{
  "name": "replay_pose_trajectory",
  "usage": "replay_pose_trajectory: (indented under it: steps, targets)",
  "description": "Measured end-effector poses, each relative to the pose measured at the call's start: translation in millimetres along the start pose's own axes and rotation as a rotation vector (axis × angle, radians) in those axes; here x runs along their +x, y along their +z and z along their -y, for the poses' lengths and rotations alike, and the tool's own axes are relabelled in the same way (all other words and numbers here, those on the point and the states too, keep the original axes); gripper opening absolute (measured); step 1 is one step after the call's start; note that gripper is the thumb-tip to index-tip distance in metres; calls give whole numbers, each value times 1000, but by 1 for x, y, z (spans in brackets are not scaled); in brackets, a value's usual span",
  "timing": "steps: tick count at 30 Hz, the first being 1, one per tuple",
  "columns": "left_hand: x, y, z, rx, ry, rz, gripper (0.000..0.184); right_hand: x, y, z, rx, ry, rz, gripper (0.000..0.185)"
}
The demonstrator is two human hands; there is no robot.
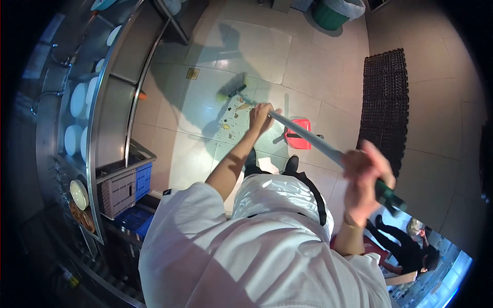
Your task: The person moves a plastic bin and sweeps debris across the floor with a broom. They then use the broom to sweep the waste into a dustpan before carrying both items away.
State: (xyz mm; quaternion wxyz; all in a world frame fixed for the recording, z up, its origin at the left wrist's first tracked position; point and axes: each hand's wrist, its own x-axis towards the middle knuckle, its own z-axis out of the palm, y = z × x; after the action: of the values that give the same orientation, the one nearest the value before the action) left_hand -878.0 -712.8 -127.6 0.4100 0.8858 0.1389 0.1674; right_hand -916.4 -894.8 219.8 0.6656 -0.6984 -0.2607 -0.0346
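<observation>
A broom with a long grey handle slants across the view, its bristle head on the tiled floor at the upper middle. Wrapped round the lower part of the handle is my left hand. My right hand is near the handle's green end at the right; it is blurred, the thumb or a finger raised, and the palm lies against the handle. Food scraps and debris are scattered beside the bristles. A red dustpan lies on the floor under the handle.
On the left runs a steel counter with white dishes, above grey and blue crates. A black mat lies at right, a green bin stands at top, and another person is at lower right.
</observation>
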Motion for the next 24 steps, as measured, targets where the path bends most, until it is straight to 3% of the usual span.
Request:
replay_pose_trajectory:
  steps: [3, 5, 7, 8, 9, 12, 13, 16, 18, 20, 22, 24]
  targets:
    - [-21, 5, -35, -131, -4, 61, 32, 8, -23, 34, 46, -7, -67, 61]
    - [-13, -8, -62, -167, 40, 60, 31, 14, -42, 52, 64, 1, 4, 64]
    - [-2, -21, -99, -229, 74, 22, 30, 27, -65, 77, 197, -110, 95, 54]
    - [6, -28, -117, -263, 114, 51, 26, 26, -69, 97, 206, -85, -49, 45]
    - [17, -34, -136, -362, 154, 38, 25, 31, -76, 109, 148, -197, -61, 36]
    - [49, -18, -169, -447, 250, -74, 26, 39, -105, 130, 298, -320, 25, 34]
    - [62, -13, -176, -472, 277, -119, 31, 44, -99, 127, 307, -327, 48, 24]
    - [97, 17, -146, -365, 265, -40, 32, 55, -69, 82, 246, -411, 173, 28]
    - [110, 51, -109, -344, 228, -96, 36, 61, -39, 38, 203, -361, 147, 39]
    - [111, 73, -67, -132, 186, 78, 36, 59, -34, 3, -79, -254, 132, 51]
    - [88, 110, -19, -141, 229, 110, 34, 58, -35, -18, 76, -149, 101, 44]
    - [55, 96, -19, -175, 249, 111, 25, 53, -39, -4, 144, -193, 191, 40]
